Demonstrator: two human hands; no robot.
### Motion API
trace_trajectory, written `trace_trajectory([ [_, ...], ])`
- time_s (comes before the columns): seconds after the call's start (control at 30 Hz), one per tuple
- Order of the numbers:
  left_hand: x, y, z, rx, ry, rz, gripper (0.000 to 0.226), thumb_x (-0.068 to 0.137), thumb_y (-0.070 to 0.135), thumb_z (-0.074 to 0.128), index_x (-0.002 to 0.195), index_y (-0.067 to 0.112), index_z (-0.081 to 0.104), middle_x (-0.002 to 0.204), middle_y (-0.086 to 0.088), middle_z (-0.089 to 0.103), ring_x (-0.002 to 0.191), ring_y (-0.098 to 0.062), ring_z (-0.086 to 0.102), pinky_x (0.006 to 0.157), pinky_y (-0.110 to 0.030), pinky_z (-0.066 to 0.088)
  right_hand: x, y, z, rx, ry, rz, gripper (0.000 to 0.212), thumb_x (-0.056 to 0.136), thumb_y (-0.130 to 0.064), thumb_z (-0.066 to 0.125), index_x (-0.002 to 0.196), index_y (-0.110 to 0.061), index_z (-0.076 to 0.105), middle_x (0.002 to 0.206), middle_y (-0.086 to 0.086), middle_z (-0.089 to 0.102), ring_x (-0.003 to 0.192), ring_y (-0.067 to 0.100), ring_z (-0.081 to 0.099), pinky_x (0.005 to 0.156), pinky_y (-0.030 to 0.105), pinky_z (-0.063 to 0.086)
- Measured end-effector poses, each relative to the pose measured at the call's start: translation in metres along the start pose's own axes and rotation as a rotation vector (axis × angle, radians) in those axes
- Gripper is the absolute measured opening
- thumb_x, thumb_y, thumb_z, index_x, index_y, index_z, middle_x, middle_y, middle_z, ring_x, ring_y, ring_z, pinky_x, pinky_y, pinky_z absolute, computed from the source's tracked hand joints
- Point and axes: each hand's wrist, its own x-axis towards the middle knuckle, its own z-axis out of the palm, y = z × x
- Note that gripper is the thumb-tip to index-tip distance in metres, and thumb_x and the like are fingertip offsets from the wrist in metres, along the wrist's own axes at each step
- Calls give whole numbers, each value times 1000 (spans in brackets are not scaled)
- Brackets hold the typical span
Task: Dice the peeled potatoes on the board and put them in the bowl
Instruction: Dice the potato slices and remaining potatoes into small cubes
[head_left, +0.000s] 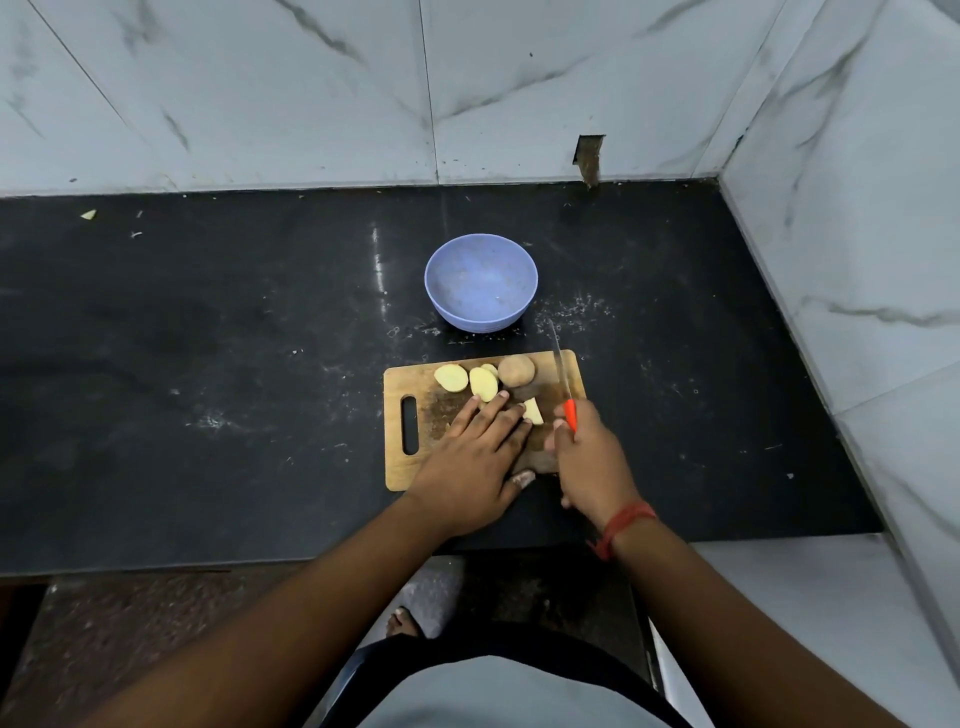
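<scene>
Pale-yellow potato pieces (470, 382) at wooden board's (415, 467) far edge; L hand (480, 452) flat, fingers spread, on board; R hand (584, 457) grips orange-handled knife (566, 395).

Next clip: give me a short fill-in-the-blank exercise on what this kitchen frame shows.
1. The blue bowl beyond the cutting board holds ____ potato pieces.
2. The right hand grips a knife with a ____ handle.
3. The left hand lies flat with its fingers ____.
4. The one unpeeled potato lies on the ____.

Missing words: no; red; straight; board
</scene>
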Motion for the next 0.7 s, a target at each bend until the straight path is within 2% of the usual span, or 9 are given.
trace_trajectory([
  [0.07,0,-2,0,1,5,8,68,102,56,28,153,12,39,162,-7,32,155,-26,12,126,-47,6,-18,7,-3,-133,-39,-33,15,103,-29,38,113,-22,47,97,5,62,80,22,63,52,41,58],
  [0.13,0,-3,0,10,8,15,67,103,55,29,153,13,39,162,-6,32,155,-26,12,126,-47,6,-29,12,-3,-272,-89,-21,13,104,-29,36,107,-19,43,89,6,58,75,25,64,61,49,58],
  [0.27,1,-5,-1,16,6,24,66,103,55,29,154,14,39,162,-6,32,155,-25,11,126,-47,3,-33,10,2,-409,-151,6,14,104,-28,35,103,-16,41,93,9,57,75,28,63,67,50,58],
  [0.37,2,-7,-2,19,-1,33,65,103,54,29,154,15,39,162,-5,34,155,-26,10,126,-46,0,-32,6,3,-459,-158,16,14,103,-25,34,109,-15,42,99,11,59,78,29,64,68,48,59],
  [0.4,2,-7,-3,23,-3,37,65,103,54,28,154,15,40,161,-5,34,155,-26,11,126,-46,0,-32,4,4,-473,-162,32,14,103,-24,34,111,-15,42,99,11,59,79,30,65,65,48,59],
  [0.5,2,-8,-4,32,-3,43,65,103,54,27,153,15,40,161,-5,36,155,-26,12,126,-46,0,-32,2,5,-473,-180,84,16,102,-19,36,117,-14,39,95,9,55,76,32,64,45,44,57],
  [0.6,2,-7,-5,31,-1,42,65,103,54,25,153,15,40,160,-5,36,155,-26,13,126,-47,1,-34,-1,5,-456,-204,125,10,101,-15,36,111,-17,38,97,11,55,77,35,64,41,45,56],
  [0.7,2,-8,-4,36,-4,44,66,102,54,25,153,15,40,160,-5,36,155,-26,12,126,-47,1,-31,-1,8,-459,-200,146,8,101,-13,39,106,-18,37,92,9,54,72,33,62,34,33,50],
])
